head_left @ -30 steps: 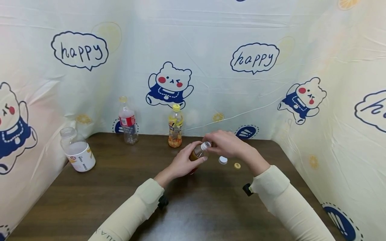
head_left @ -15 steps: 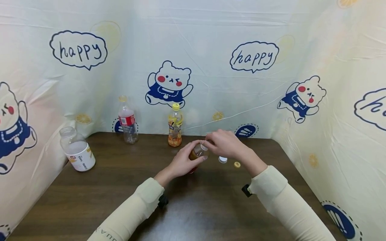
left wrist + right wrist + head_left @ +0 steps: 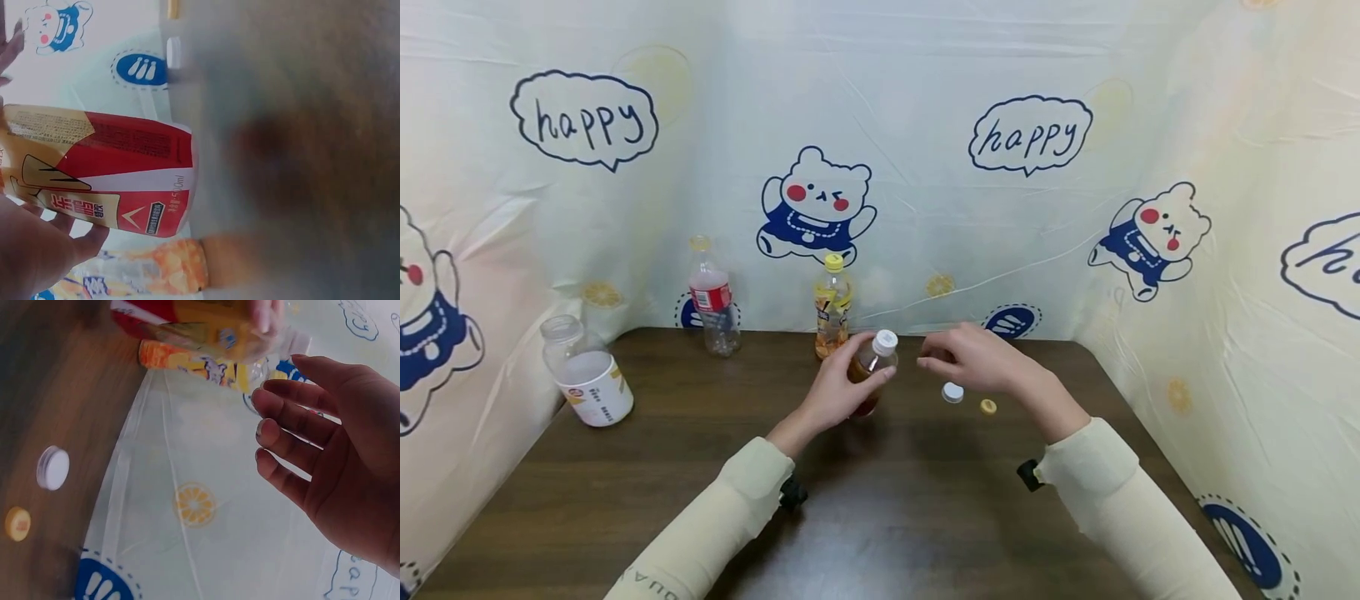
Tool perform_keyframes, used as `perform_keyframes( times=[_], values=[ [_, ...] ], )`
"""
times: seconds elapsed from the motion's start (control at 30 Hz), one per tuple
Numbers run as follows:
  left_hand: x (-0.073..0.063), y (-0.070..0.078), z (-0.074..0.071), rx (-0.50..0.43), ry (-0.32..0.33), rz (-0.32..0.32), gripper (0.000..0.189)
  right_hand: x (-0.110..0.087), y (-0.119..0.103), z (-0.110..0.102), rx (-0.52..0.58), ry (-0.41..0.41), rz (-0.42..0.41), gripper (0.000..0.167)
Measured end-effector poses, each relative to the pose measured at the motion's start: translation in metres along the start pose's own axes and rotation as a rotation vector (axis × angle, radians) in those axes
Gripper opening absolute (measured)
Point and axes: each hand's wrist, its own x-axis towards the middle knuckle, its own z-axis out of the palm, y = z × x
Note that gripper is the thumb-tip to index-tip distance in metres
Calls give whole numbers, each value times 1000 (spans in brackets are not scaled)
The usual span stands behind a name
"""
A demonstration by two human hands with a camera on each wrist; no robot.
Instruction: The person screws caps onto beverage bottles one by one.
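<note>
My left hand [image 3: 838,379] grips a drink bottle [image 3: 868,367] round its upper part, slightly tilted. It has a white cap [image 3: 885,342] on top, and its red and gold label [image 3: 134,147] fills the middle of the left wrist view. My right hand [image 3: 973,358] hovers just to the right of the bottle, apart from it. In the right wrist view its fingers [image 3: 294,425] are loosely bent with nothing between them. Below it on the table lie a loose white cap [image 3: 952,392] and a small yellow cap [image 3: 988,407].
Behind the held bottle stands a yellow-capped bottle [image 3: 832,308] with an orange label. Farther left are a clear bottle with a red label [image 3: 713,298] and an uncapped wide-mouth jar [image 3: 591,379]. A printed curtain [image 3: 925,208] encloses the brown table [image 3: 880,517].
My right hand has come off the bottle's top and moved a little right. With the left hand, the bottle has shifted left and stands more upright, its white cap now uncovered.
</note>
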Motion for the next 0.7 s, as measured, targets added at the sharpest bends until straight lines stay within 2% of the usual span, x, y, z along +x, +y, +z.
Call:
perform_keyframes(
  times=[0.47, 0.7],
  values=[
    [4, -16, -40, -20, 153, -135, 74, -29, 39, 21, 18, -21, 141, 15],
    [6, -28, -53, -22, 207, -160, 73, -36, 52, 32, 33, -35, 157, 13]
  ],
)
